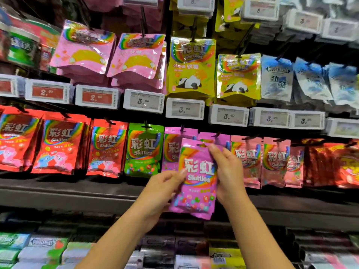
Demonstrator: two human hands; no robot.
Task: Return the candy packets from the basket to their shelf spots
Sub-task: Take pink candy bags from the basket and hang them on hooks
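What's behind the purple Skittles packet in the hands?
More purple Skittles packets hanging on pegs, their tops and left edge showing. The held purple Skittles packet and right hand cover the rest; the left hand holds its side.

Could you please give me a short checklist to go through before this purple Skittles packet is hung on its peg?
1. Packet held securely: ok. The right hand grips the purple packet at its top right edge; the left hand holds its left side.
2. Matching spot found: ok. The hanging purple packets sit directly behind it.
3. Packet upright, front facing out: ok.
4. Hang hole lined up with the peg: cannot tell; the packet's top is blurred and partly covered by fingers.
5. Room left on the peg: cannot tell.
6. Neighbouring green packet undisturbed: ok.
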